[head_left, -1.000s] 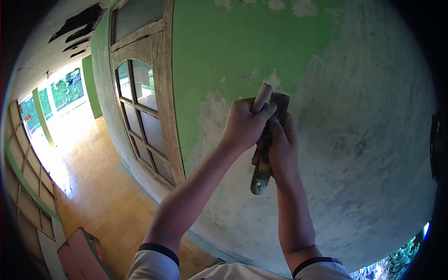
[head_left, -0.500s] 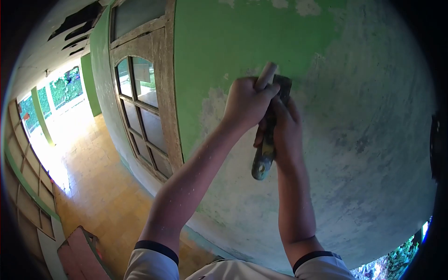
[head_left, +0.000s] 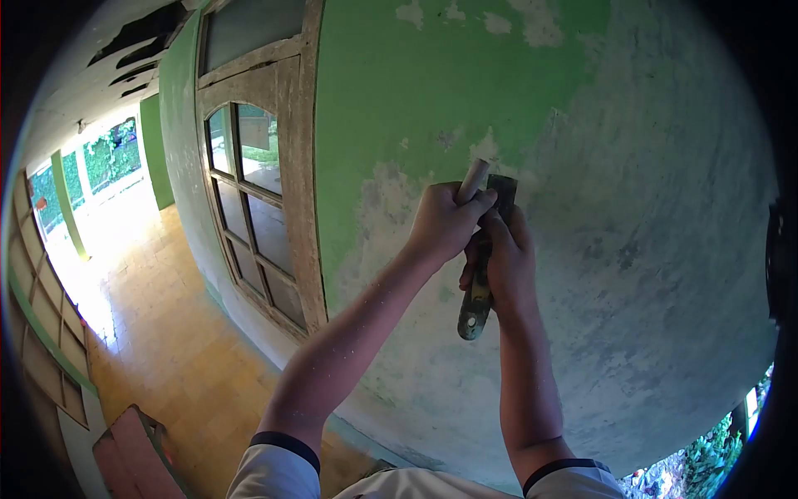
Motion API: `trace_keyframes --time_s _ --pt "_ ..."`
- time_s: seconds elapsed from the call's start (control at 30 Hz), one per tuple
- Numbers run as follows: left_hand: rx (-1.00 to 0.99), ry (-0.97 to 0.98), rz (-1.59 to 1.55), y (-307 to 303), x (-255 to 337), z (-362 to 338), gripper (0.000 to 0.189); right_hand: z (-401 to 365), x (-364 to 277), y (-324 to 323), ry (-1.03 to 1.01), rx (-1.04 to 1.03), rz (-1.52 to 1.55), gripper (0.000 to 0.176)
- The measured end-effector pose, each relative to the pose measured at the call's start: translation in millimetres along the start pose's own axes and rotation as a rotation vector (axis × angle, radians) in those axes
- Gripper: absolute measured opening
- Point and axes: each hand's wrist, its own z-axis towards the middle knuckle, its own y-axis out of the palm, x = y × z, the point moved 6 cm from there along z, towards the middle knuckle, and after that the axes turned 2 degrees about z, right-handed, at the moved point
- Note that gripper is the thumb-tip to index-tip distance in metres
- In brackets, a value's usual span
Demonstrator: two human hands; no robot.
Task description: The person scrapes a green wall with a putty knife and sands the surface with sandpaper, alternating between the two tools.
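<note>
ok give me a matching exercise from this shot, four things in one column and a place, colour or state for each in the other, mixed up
Things:
1. left hand
2. right hand
3. door
4. floor

Descriptions:
a. yellow-brown tiles
b. shut on the scraper
c. shut on the pale stick
d. bare wood with glass panes, left of both hands

Pairs: 1-c, 2-b, 3-d, 4-a
</note>
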Motion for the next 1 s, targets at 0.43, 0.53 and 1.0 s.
trace_keyframes --time_s 0.43,0.53,1.0 --pt "0.004 -0.019 0.0 3 2 16 0.028 10 -6 -1 -0.027 0.027 -0.041 0.016" --pt "0.059 0.011 0.067 0 11 20 0.028 19 -8 2 -0.069 0.01 -0.038 0.016" --pt "0.007 0.037 0.071 -11 14 15 0.028 7 -15 12 -0.06 0.011 0.001 0.015"
